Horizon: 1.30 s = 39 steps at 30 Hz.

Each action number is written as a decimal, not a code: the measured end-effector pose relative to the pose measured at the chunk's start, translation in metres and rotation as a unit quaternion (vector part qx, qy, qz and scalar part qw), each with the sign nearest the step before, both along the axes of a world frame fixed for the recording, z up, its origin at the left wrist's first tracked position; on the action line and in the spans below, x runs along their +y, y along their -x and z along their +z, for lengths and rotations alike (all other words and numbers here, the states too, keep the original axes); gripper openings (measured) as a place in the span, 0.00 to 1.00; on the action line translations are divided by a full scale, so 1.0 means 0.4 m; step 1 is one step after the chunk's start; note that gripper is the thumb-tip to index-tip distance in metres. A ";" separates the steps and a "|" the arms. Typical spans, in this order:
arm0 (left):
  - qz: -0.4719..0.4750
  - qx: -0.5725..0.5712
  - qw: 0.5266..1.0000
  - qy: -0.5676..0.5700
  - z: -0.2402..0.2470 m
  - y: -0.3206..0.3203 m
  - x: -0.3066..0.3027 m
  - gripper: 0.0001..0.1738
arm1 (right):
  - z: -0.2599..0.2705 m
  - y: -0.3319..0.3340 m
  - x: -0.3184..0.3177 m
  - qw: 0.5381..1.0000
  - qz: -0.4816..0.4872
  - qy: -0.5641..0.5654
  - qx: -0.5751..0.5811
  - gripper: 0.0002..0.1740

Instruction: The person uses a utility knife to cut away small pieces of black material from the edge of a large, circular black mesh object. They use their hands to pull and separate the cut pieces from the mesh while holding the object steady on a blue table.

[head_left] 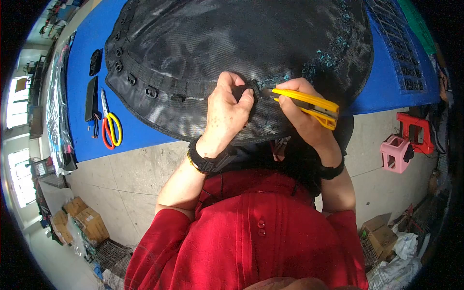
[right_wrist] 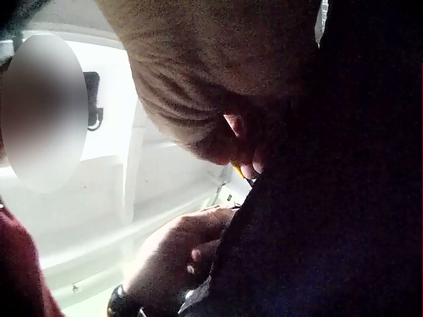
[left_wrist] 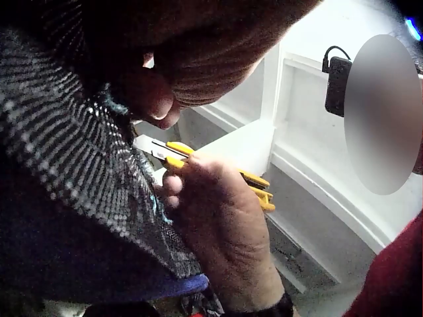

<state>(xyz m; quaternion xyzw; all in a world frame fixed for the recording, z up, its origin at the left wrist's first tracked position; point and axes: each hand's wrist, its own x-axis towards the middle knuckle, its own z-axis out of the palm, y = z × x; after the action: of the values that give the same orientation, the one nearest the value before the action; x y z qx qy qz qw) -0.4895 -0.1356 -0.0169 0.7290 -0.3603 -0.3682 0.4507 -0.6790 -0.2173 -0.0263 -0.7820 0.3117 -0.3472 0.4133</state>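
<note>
**Blk mesh cloth (head_left: 212, 43), upper ctr of frame**

Looked sheeny; blk fittings (head_left: 151, 92) lined its left curve, teal thread tufts (head_left: 326, 60) showed upper rt. L hand (head_left: 227, 111) pinched cloth nr ctr; R hand (head_left: 309, 123) gripped yel. cutter (head_left: 330, 105), blade out.

A workshop, with cardboard boxes (head_left: 91, 223) on concrete floor (head_left: 130, 183).

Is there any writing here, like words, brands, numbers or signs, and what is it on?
Nothing can be read for certain.
Cutter blade: tiny dark marks, too small to read.
Cardboard box: faint marks, too blurred to read.
</note>
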 end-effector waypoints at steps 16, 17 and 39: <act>0.001 -0.016 1.000 0.004 0.003 0.002 -0.001 0.12 | -0.009 -0.038 -0.006 0.998 -0.058 0.023 -0.016 0.09; 0.001 -0.011 1.000 0.004 0.004 0.002 -0.001 0.12 | -0.010 -0.038 -0.005 0.998 -0.057 0.026 -0.020 0.09; 0.001 -0.002 1.000 0.015 0.011 0.006 0.000 0.11 | 0.004 -0.019 -0.012 1.000 -0.005 0.028 -0.007 0.07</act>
<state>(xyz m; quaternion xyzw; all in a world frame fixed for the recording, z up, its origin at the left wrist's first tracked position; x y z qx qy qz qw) -0.4918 -0.1354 -0.0125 0.7235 -0.3659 -0.3605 0.4612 -0.6712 -0.2221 -0.0248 -0.7891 0.3028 -0.3637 0.3916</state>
